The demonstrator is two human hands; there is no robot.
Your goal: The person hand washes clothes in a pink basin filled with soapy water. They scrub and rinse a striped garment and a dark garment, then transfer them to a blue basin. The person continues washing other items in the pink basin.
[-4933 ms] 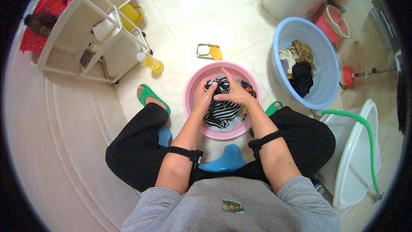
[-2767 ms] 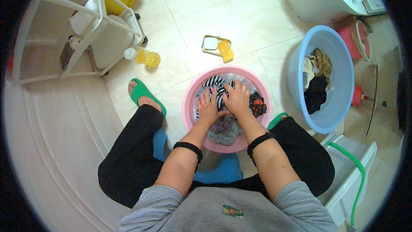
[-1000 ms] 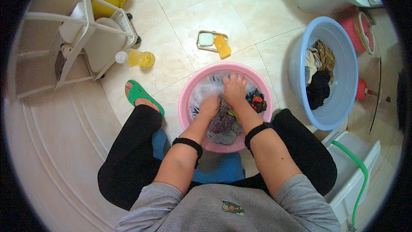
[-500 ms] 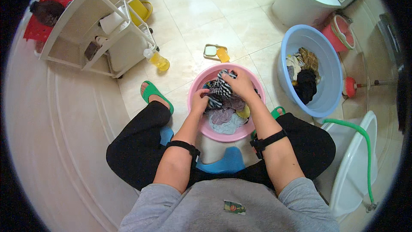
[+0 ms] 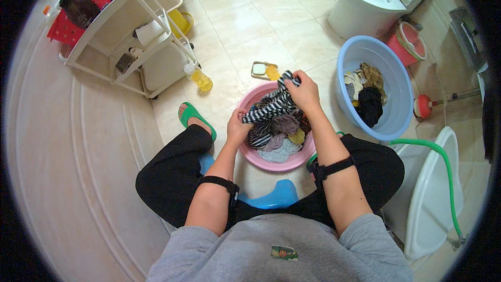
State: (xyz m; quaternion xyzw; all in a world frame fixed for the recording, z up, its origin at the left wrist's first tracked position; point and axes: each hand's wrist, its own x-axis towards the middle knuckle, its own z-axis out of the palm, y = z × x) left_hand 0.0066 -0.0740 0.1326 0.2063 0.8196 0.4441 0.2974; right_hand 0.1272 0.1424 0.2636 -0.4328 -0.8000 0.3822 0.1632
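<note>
A black-and-white striped garment point(image 5: 272, 106) is stretched between my hands over a pink basin point(image 5: 272, 166). My left hand point(image 5: 239, 124) grips its lower left end at the basin's left rim. At the upper right, my right hand point(image 5: 303, 94) is closed on the other end, above the far rim. Part of the striped cloth still hangs down among the other clothes in the basin. Those include a light blue-grey piece point(image 5: 282, 150), mauve cloth point(image 5: 285, 125) and something yellow point(image 5: 297, 137).
A blue tub point(image 5: 402, 109) with clothes stands at the right, beside a toilet point(image 5: 355, 10) and a pink bucket point(image 5: 404, 47). Beyond the basin lies a soap dish point(image 5: 259, 77). Left are a bottle of yellow liquid point(image 5: 200, 80) and a white shelf cart point(image 5: 151, 81). A green hose point(image 5: 443, 162) curves at right.
The striped garment was bunched low in the basin; now it is raised and drawn out between my hands. My right hand has moved up and right, the left slightly left.
</note>
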